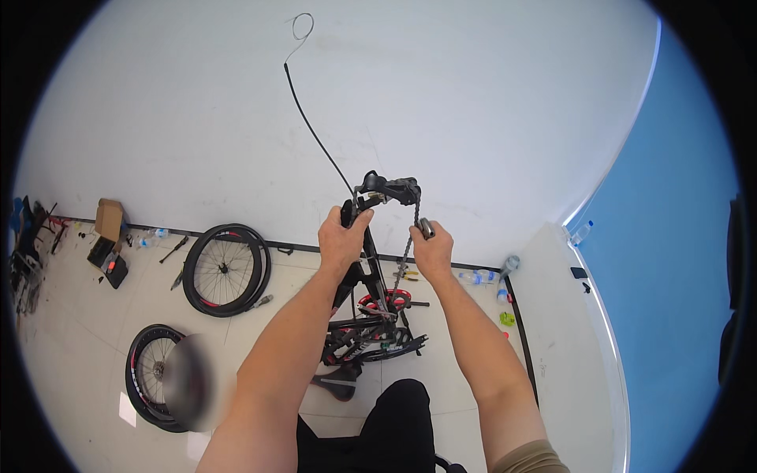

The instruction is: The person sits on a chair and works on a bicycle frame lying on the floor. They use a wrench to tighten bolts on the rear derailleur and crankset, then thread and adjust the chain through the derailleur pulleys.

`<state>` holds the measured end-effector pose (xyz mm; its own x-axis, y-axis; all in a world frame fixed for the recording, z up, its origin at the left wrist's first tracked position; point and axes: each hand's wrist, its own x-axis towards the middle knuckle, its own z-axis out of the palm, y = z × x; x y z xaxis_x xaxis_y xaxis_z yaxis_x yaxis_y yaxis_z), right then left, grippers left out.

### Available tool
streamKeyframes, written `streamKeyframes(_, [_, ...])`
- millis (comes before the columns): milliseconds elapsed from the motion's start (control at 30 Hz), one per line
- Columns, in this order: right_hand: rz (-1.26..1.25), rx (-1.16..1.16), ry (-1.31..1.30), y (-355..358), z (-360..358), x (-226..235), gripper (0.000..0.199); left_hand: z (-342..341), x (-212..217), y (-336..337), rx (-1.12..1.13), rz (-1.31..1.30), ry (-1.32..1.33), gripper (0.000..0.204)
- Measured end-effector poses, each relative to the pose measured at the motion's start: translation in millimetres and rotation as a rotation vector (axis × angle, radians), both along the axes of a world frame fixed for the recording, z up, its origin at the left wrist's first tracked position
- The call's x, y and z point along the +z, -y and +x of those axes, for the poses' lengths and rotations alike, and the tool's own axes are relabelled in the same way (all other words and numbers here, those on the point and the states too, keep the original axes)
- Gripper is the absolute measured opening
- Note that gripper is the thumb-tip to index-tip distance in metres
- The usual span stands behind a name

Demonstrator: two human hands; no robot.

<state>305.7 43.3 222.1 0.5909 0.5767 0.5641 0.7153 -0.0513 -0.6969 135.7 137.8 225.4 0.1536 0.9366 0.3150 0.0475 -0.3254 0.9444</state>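
The left hand [341, 240] is closed around the upturned bicycle frame [371, 315] near its rear end. The right hand [432, 252] is clamped on the chain [408, 244] and what appears to be a small metal tool. The chain hangs taut from the rear derailleur [392, 189]. The frame stands on the tiled floor [95, 315] close to the white wall [441, 94]; a loose wheel [226, 270] leans against that wall's base.
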Motion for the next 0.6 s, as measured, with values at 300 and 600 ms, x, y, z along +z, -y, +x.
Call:
streamKeyframes(300, [0.149,0.068,-0.088,5.6,-14.8,4.0,0.026,-1.2,-1.0,0.2,-0.007,-0.005,0.001,0.040])
streamKeyframes(600, [0.065,-0.016,0.064,-7.4,-8.1,29.8,0.023,0.2,4.1,8.0,-0.004,0.002,0.065,0.042])
